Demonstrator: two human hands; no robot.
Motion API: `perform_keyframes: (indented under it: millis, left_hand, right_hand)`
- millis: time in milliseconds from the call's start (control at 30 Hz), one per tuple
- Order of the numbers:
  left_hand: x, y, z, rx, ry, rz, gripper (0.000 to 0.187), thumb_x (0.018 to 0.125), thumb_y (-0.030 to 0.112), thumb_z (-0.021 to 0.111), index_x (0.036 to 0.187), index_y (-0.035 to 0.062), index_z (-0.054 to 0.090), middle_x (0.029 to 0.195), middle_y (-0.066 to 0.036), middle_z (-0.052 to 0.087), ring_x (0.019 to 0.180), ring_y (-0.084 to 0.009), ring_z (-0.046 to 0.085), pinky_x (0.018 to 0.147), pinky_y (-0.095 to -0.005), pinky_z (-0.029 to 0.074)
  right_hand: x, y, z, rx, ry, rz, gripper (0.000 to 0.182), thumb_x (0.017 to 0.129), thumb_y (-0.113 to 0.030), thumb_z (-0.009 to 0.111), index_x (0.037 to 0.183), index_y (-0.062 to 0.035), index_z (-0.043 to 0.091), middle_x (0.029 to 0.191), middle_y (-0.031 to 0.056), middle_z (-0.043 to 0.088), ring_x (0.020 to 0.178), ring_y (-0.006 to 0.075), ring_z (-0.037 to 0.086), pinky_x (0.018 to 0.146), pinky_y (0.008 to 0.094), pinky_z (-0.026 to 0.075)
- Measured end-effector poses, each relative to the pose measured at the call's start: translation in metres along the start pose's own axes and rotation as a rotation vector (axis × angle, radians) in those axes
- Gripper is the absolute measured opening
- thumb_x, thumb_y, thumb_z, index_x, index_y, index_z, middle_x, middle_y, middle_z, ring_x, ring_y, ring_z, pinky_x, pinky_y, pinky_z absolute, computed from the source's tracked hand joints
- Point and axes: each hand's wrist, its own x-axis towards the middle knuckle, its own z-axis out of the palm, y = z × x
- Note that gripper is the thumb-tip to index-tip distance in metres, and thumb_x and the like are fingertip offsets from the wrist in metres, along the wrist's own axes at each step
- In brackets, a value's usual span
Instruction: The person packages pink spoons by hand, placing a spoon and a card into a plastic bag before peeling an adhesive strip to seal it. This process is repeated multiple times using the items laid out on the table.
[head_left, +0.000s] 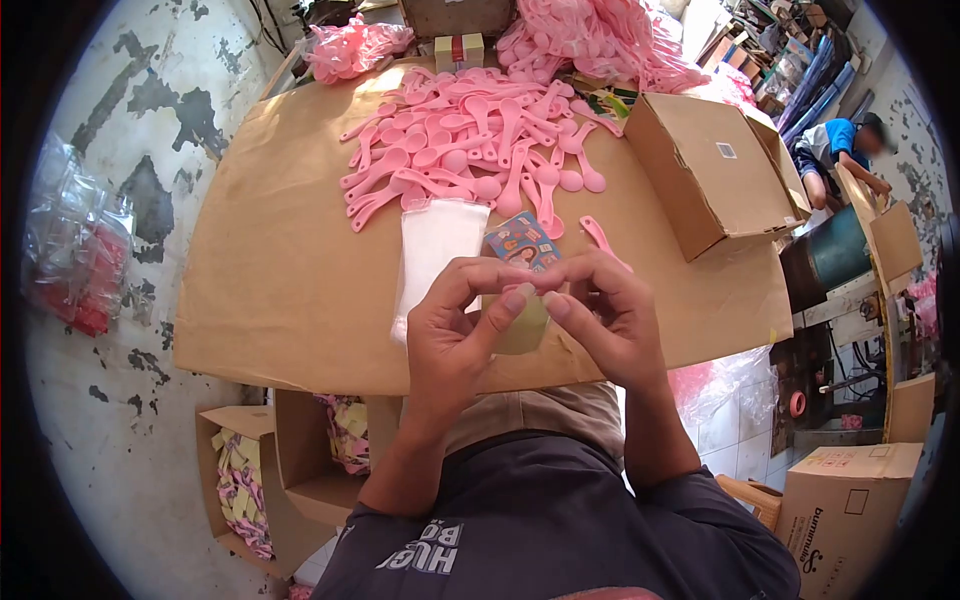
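Note:
My left hand point(448, 325) and my right hand point(615, 320) meet above the table's near edge, thumbs and forefingers pinched together. Between them a small pale yellow packet point(524, 330) hangs below the fingertips; its top edge is hidden by my fingers. Just beyond lies a stack of printed picture cards point(522, 242), partly covered by my fingers. To its left is a pile of clear plastic bags point(440, 250). A single pink spoon point(597, 238) rests beyond my right hand. The large heap of pink measuring spoons point(470, 135) spreads over the far part of the table.
An open cardboard box point(710, 170) stands on the table point(290, 290) at right. Pink plastic bags point(590, 40) pile up at the back. Boxes of yellow and pink packets point(242, 490) sit below left. Another person point(840, 150) crouches at far right.

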Motion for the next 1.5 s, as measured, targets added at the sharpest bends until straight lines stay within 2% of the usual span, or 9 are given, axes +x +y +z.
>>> perform_keyframes:
  millis: [167,433,800,900,967,1200,1367,1433,1500]
  left_hand:
    - [-0.001,0.005,-0.003,-0.117,0.024,-0.18,0.022,0.099,0.007,0.067,0.117,-0.0068,0.069,0.11,-0.015,0.074,0.101,-0.0157,0.07,0.091,-0.0293,0.056]
    - [0.0,0.008,-0.004,-0.087,0.017,-0.141,0.02,0.1,0.004,0.065,0.116,-0.0076,0.068,0.106,-0.015,0.076,0.093,-0.0139,0.072,0.082,-0.026,0.057]
    - [-0.007,0.005,-0.015,0.046,-0.067,0.078,0.011,0.1,-0.001,0.061,0.108,-0.0048,0.067,0.096,-0.011,0.076,0.077,-0.0054,0.066,0.065,-0.0162,0.047]
    - [-0.007,0.009,-0.013,-0.074,-0.091,0.147,0.011,0.097,-0.002,0.065,0.107,-0.0052,0.066,0.099,-0.014,0.076,0.082,-0.0073,0.069,0.067,-0.0176,0.051]
    - [-0.011,0.01,-0.008,0.02,0.024,-0.009,0.015,0.094,-0.003,0.068,0.108,-0.0057,0.065,0.103,-0.017,0.076,0.088,-0.0098,0.07,0.073,-0.0203,0.055]
    - [-0.01,0.022,-0.006,-0.076,-0.112,-0.161,0.028,0.092,-0.004,0.072,0.119,-0.0038,0.065,0.106,-0.017,0.076,0.093,-0.0159,0.073,0.079,-0.0253,0.059]
    - [-0.014,0.013,-0.018,0.292,-0.17,0.069,0.033,0.093,-0.005,0.07,0.126,-0.0036,0.066,0.112,-0.015,0.076,0.1,-0.0202,0.074,0.087,-0.0308,0.059]
    - [-0.014,0.005,-0.033,0.271,-0.08,0.141,0.03,0.094,-0.005,0.069,0.124,-0.0046,0.066,0.113,-0.017,0.075,0.103,-0.022,0.073,0.09,-0.032,0.058]
    - [-0.01,0.008,-0.05,0.204,0.063,0.236,0.026,0.096,-0.004,0.066,0.122,-0.0063,0.066,0.119,-0.022,0.072,0.11,-0.0255,0.071,0.097,-0.034,0.055]
  right_hand:
    - [0.0,0.004,0.004,0.234,0.044,0.147,0.014,0.099,-0.009,0.069,0.111,-0.0009,0.07,0.101,-0.0007,0.069,0.086,0.0022,0.061,0.07,0.0178,0.046]
    - [-0.001,-0.005,-0.002,0.368,0.093,0.167,0.012,0.1,-0.003,0.065,0.11,0.0019,0.07,0.11,0.0058,0.07,0.097,0.0084,0.065,0.083,0.0254,0.053]
    - [-0.002,-0.005,-0.014,0.308,-0.008,-0.033,0.015,0.094,0.006,0.057,0.098,0.003,0.071,0.098,0.0067,0.066,0.086,0.0099,0.059,0.074,0.0245,0.045]
    - [-0.001,-0.011,-0.01,0.254,-0.018,-0.041,0.011,0.093,0.005,0.06,0.097,0.0017,0.07,0.094,0.005,0.065,0.081,0.0075,0.056,0.07,0.0226,0.043]
    - [-0.002,-0.012,-0.003,0.232,0.004,-0.041,0.008,0.092,0.004,0.063,0.097,0.0011,0.069,0.093,0.0037,0.064,0.077,0.0053,0.054,0.067,0.0208,0.041]
    - [-0.009,0.0,0.006,0.223,0.131,-0.144,0.033,0.089,0.002,0.075,0.118,-0.002,0.059,0.093,-0.0021,0.059,0.061,-0.003,0.038,0.054,0.0173,0.031]
    - [-0.006,-0.011,0.008,0.264,0.182,-0.224,0.031,0.088,-0.002,0.078,0.115,-0.0046,0.063,0.088,-0.0027,0.059,0.057,-0.0005,0.036,0.052,0.0206,0.031]
    - [-0.002,-0.014,-0.004,-0.376,0.124,-0.17,0.021,0.089,-0.005,0.078,0.107,-0.0054,0.068,0.086,0.0006,0.061,0.054,0.0033,0.037,0.053,0.0232,0.033]
    - [0.0,-0.01,-0.008,-0.454,0.184,-0.086,0.017,0.09,-0.011,0.077,0.104,-0.0055,0.069,0.087,0.0032,0.061,0.053,0.0068,0.039,0.053,0.0257,0.035]
